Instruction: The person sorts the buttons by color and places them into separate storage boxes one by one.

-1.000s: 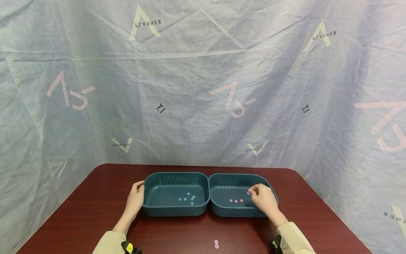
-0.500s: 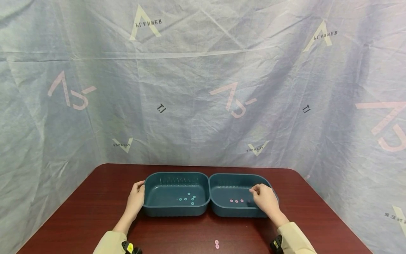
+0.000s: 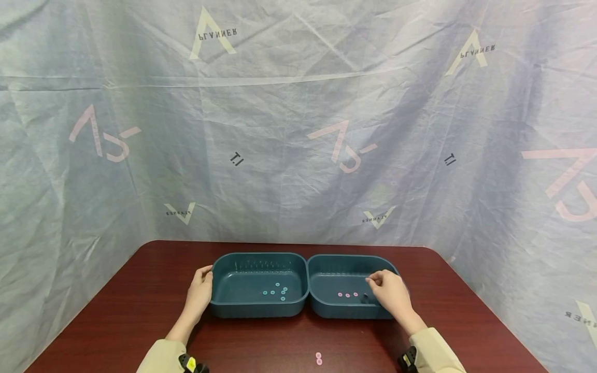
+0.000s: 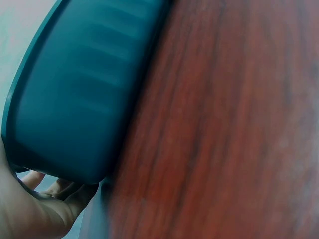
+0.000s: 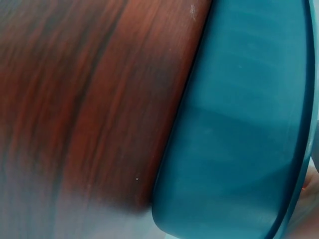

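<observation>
In the head view my left hand (image 3: 200, 291) holds the outer end of the left teal plastic tray (image 3: 256, 311). In the left wrist view its fingers (image 4: 75, 199) curl by the tray's end wall. Several blue button-like discs (image 3: 272, 292) lie in that tray. My right hand (image 3: 389, 292) is over the right teal tray (image 3: 350, 312), thumb and forefinger close together; whether a disc is between them cannot be made out. Below the fingertips is a small dark spot with a pinkish bit (image 3: 366, 295). Three pink discs (image 3: 347, 295) lie beside it.
Two pink discs (image 3: 319, 358) lie touching on the dark red wooden table (image 3: 261, 342), near its front edge. Both trays stand side by side, ends touching. A printed grey cloth (image 3: 280, 155) hangs behind and at the sides.
The pink disc seen under my right fingertips a second ago is gone from there. A small dark spot with a pinkish bit now shows on the tray floor below. My left hand is unmoved.
</observation>
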A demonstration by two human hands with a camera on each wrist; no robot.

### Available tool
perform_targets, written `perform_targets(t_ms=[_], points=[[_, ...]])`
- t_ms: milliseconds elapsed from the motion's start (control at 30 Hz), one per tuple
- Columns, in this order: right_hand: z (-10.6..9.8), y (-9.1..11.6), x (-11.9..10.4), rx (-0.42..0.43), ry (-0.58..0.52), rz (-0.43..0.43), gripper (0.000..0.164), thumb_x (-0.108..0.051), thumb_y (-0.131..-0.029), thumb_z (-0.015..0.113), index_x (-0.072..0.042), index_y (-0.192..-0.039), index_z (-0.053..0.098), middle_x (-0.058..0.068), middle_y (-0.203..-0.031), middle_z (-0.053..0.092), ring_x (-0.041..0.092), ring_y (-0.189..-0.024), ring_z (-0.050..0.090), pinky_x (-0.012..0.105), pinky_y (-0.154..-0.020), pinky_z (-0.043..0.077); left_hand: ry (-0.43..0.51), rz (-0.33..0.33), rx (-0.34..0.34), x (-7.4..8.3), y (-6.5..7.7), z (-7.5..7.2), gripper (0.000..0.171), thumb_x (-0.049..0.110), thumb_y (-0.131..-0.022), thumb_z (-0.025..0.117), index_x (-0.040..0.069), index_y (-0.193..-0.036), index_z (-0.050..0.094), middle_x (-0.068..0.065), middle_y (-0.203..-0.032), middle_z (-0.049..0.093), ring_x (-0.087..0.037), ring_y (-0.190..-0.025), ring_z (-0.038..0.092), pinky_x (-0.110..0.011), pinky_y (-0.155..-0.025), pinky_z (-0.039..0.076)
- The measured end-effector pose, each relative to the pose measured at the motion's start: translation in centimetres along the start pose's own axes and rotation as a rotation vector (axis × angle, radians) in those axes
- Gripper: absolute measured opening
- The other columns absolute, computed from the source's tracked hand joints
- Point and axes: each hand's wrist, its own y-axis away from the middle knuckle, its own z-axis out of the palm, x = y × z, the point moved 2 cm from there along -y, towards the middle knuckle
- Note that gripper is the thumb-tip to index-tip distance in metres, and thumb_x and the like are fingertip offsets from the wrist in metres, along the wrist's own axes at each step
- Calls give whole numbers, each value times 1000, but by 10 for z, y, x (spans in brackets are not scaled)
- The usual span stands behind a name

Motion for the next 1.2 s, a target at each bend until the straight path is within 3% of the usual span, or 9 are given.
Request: perform_targets(t_ms=[500,800,1200], points=[[-5,3,-5,4,-14,-4,10,-16,-83,70,-8,-86,74,2,-78,65,12,-67,55,29,-60,46,3,-3,5,-2,-1,0,49,28,-103,23,-1,-143,25,-30,-144,29,-45,-132,29,-58,-102,30],[-12,9,-23,49,-72,-104,5,-12,-81,73,-10,-85,73,-2,-71,60,9,-63,52,23,-55,43,1,1,13,-2,-3,0,48,27,-103,24,-1,-142,26,-29,-144,29,-45,-132,30,-58,-102,31],[-7,20,-44,-5,-147,-128,6,-10,-79,74,-14,-83,73,-7,-67,53,2,-57,44,20,-52,39,4,-5,22,2,0,-1,46,24,-103,25,-2,-142,28,-30,-142,32,-45,-130,32,-57,-101,31]])
